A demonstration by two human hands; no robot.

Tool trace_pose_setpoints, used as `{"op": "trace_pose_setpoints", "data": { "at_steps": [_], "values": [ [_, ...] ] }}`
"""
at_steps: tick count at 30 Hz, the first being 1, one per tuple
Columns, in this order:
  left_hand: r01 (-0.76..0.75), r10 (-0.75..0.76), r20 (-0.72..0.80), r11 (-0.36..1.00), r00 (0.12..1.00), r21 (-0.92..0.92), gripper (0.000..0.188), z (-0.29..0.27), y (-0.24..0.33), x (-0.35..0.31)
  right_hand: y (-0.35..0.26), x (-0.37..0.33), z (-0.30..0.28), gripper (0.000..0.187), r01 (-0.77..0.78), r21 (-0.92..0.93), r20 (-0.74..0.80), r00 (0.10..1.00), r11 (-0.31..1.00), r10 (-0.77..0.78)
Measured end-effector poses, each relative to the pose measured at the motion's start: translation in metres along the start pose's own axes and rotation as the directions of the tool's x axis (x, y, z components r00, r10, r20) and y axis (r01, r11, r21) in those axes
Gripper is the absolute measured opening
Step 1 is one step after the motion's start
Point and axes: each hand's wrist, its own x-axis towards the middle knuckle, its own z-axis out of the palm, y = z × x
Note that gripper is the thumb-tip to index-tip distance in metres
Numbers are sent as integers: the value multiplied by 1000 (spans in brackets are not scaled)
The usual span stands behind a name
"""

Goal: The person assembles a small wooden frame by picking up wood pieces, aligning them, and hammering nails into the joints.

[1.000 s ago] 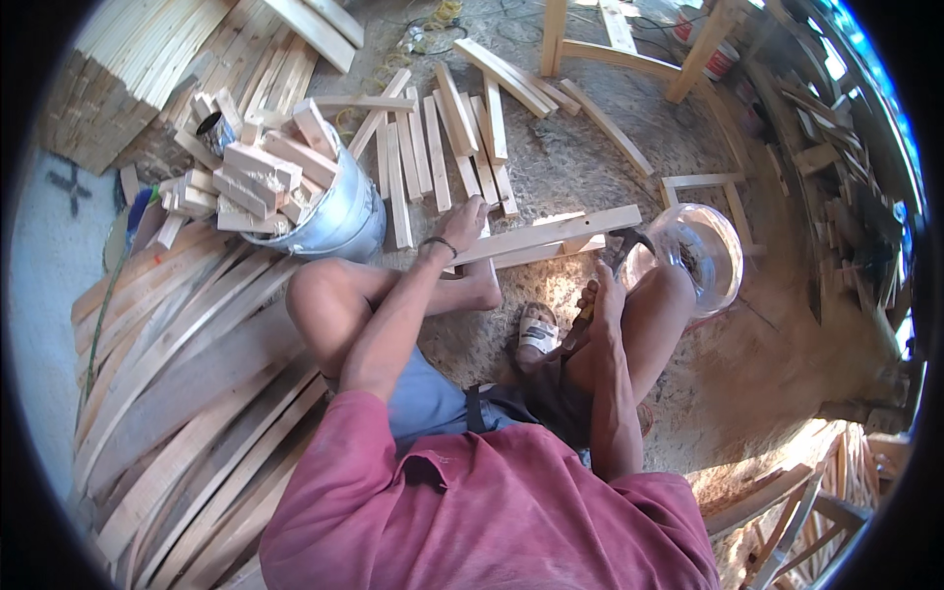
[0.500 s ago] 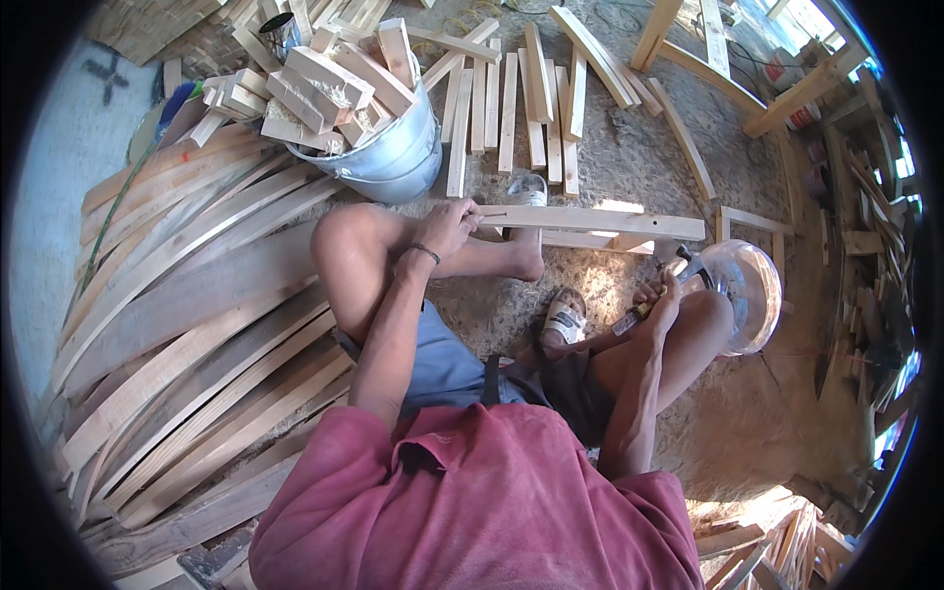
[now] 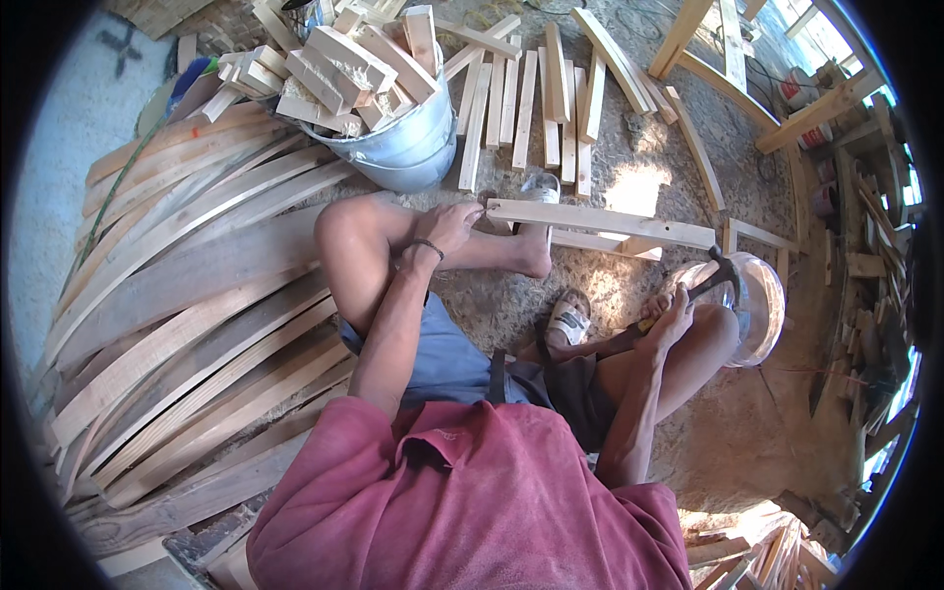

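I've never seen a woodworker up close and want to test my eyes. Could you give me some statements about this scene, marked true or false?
1. The right hand holds a hammer. True.
2. The bucket is heaped with wood pieces. True.
3. The left hand grips the bucket's rim. False: it is at the left end of a plank.
4. The shirt is green. False: it is a dusty red.
5. A dark bracelet circles the left wrist. True.
6. The clear tub stands left of the bucket. False: it is on the right, by the right knee.
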Motion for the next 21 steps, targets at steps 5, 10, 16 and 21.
{"op": "trace_pose_setpoints", "data": {
  "at_steps": [5, 10, 16, 21],
  "values": [
    [-7, 6, 48, 1000, 999, 10, 28, 0, -9, -3, 6, -8, 0, 18, 164, -107, 169, 975, 981, -145],
    [-27, 27, 52, 1000, 998, 10, 30, -1, -9, -7, 15, -30, 12, 14, 200, -235, 370, 923, 951, -103],
    [-103, 102, -14, 995, 995, -12, 29, 4, -23, -10, 20, -48, 40, 12, 313, -415, 589, 808, 854, -10],
    [-9, 9, 17, 1000, 1000, 16, 27, 8, -22, -6, 23, -58, 67, 20, 437, -457, 716, 698, 774, 29]
  ]
}}
